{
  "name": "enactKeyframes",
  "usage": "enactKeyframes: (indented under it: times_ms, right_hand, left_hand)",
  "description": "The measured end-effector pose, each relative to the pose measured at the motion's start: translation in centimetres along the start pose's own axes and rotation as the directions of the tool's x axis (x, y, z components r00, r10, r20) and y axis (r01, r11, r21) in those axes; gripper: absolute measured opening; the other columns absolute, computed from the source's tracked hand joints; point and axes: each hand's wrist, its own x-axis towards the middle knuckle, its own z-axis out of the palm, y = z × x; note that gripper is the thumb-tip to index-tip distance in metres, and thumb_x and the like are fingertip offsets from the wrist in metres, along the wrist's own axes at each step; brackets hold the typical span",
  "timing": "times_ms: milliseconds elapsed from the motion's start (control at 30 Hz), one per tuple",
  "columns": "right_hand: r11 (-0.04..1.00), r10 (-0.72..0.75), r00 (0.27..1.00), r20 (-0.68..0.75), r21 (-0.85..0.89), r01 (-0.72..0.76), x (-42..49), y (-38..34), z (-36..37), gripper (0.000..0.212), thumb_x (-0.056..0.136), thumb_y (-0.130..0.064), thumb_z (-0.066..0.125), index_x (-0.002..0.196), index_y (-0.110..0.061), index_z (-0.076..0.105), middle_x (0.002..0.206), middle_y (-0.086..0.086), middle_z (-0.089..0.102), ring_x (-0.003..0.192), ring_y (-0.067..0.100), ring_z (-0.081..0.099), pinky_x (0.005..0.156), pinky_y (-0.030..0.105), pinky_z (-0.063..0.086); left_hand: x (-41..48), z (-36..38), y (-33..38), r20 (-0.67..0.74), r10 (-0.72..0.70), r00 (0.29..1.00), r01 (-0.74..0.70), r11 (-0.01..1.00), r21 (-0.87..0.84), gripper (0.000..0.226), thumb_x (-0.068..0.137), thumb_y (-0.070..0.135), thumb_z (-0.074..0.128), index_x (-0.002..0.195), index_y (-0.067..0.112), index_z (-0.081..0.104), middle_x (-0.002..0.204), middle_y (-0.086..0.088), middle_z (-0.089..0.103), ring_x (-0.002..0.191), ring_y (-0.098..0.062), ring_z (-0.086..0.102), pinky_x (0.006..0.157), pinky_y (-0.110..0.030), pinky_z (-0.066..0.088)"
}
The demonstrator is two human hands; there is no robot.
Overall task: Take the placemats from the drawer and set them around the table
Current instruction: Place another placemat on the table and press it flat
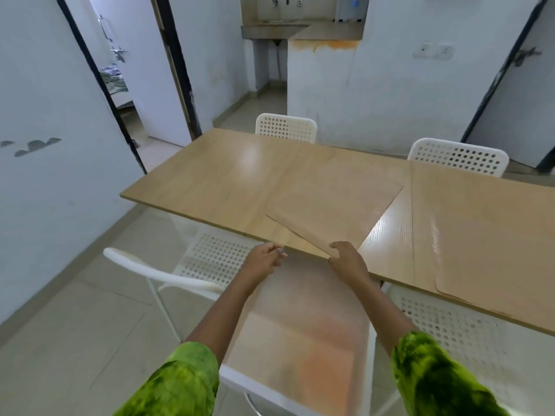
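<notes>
A tan woven placemat (336,202) lies skewed on the wooden table (222,178), one corner past the near edge. My right hand (348,259) pinches that near corner. My left hand (264,255) hovers just left of it at the table's edge, fingers curled with nothing in them. More tan placemats (492,247) lie stacked on the right part of the table, their near edge overhanging a little.
White perforated chairs stand at the far side (285,127) (459,157) and the near side (210,259) (450,331) of the table. An open doorway (126,94) is at the left; a steel sink (270,28) is at the back.
</notes>
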Motion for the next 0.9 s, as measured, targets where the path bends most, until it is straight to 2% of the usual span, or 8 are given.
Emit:
enactKeyframes:
  times_ms: [133, 233, 333, 467, 533, 700, 800, 900]
  right_hand:
    - [0.923, 0.001, 0.987, 0.16, -0.38, 0.061, 4.6, 1.7, 0.8, 0.069, 0.089, -0.027, 0.056, 0.147, -0.015, 0.023, 0.158, 0.013, 0.009, 0.145, 0.028, 0.014, 0.112, 0.042, 0.028]
    - [0.89, 0.005, 0.984, 0.177, -0.45, 0.076, 6.5, 2.8, 1.6, 0.066, 0.088, -0.038, 0.054, 0.144, -0.014, 0.028, 0.155, 0.015, 0.019, 0.142, 0.029, 0.022, 0.109, 0.043, 0.03]
    - [0.887, -0.057, 0.99, 0.127, -0.449, 0.109, 8.0, 2.6, 1.9, 0.055, 0.092, -0.036, 0.048, 0.14, -0.013, 0.036, 0.151, 0.012, 0.033, 0.139, 0.026, 0.03, 0.11, 0.037, 0.03]
    - [0.876, -0.094, 0.98, 0.175, -0.454, 0.165, 9.3, 1.4, 2.6, 0.052, 0.093, -0.029, 0.046, 0.14, -0.01, 0.036, 0.15, 0.012, 0.035, 0.14, 0.024, 0.031, 0.11, 0.033, 0.028]
    - [0.84, -0.12, 0.98, 0.161, -0.51, 0.186, 9.6, 1.2, 3.3, 0.045, 0.093, -0.028, 0.044, 0.134, -0.009, 0.042, 0.144, 0.012, 0.043, 0.133, 0.025, 0.039, 0.104, 0.032, 0.035]
    - [0.783, -0.147, 0.98, 0.137, -0.588, 0.2, 9.7, 1.2, 3.3, 0.041, 0.094, -0.033, 0.041, 0.127, -0.01, 0.047, 0.137, 0.009, 0.049, 0.123, 0.025, 0.05, 0.09, 0.033, 0.044]
    - [0.788, -0.122, 0.983, 0.136, -0.589, 0.179, 9.6, 0.9, 3.2, 0.041, 0.094, -0.035, 0.04, 0.129, -0.013, 0.046, 0.143, 0.007, 0.044, 0.124, 0.024, 0.05, 0.089, 0.032, 0.045]
    - [0.821, -0.099, 0.988, 0.116, -0.552, 0.148, 9.5, 0.7, 3.4, 0.04, 0.093, -0.035, 0.042, 0.127, -0.016, 0.049, 0.144, 0.004, 0.044, 0.124, 0.023, 0.051, 0.09, 0.032, 0.045]
  left_hand:
    - [3.7, 0.2, -0.2, 0.065, -0.053, 0.996, 0.053, 0.999, 0.006, 0.026, 0.097, 0.018, 0.043, 0.113, 0.005, 0.06, 0.103, -0.003, 0.063, 0.082, -0.013, 0.057, 0.058, -0.02, 0.039]
    - [6.3, 0.8, -0.6, 0.088, -0.111, 0.99, 0.112, 0.994, -0.013, 0.02, 0.097, 0.019, 0.043, 0.105, 0.012, 0.06, 0.105, -0.003, 0.062, 0.095, -0.019, 0.057, 0.06, -0.022, 0.04]
    - [8.9, 1.1, -0.6, 0.119, -0.151, 0.981, 0.156, 0.987, -0.035, 0.028, 0.097, 0.018, 0.041, 0.117, 0.007, 0.057, 0.113, -0.006, 0.062, 0.095, -0.02, 0.057, 0.061, -0.023, 0.042]
    - [11.8, 1.8, -0.1, 0.111, -0.254, 0.961, 0.273, 0.936, -0.222, 0.024, 0.098, 0.013, 0.04, 0.116, 0.005, 0.052, 0.114, -0.01, 0.055, 0.091, -0.024, 0.058, 0.068, -0.027, 0.048]
    - [13.5, 2.5, -0.1, 0.111, -0.307, 0.945, 0.326, 0.874, -0.361, 0.017, 0.097, 0.008, 0.039, 0.107, 0.003, 0.051, 0.114, -0.016, 0.049, 0.087, -0.025, 0.058, 0.07, -0.029, 0.047]
    - [15.9, 3.5, 0.1, 0.249, -0.465, 0.849, 0.509, 0.597, -0.62, 0.048, 0.095, 0.008, 0.038, 0.14, -0.006, 0.031, 0.116, -0.023, 0.052, 0.119, -0.036, 0.047, 0.111, -0.042, 0.03]
    - [16.9, 3.6, 0.2, 0.308, -0.49, 0.815, 0.534, 0.43, -0.728, 0.057, 0.094, 0.013, 0.041, 0.145, -0.003, 0.02, 0.144, -0.024, 0.035, 0.139, -0.035, 0.028, 0.116, -0.04, 0.023]
    - [17.6, 4.0, -0.1, 0.328, -0.488, 0.809, 0.531, 0.366, -0.764, 0.061, 0.094, 0.019, 0.044, 0.145, -0.002, 0.02, 0.149, -0.02, 0.031, 0.141, -0.032, 0.025, 0.116, -0.039, 0.022]
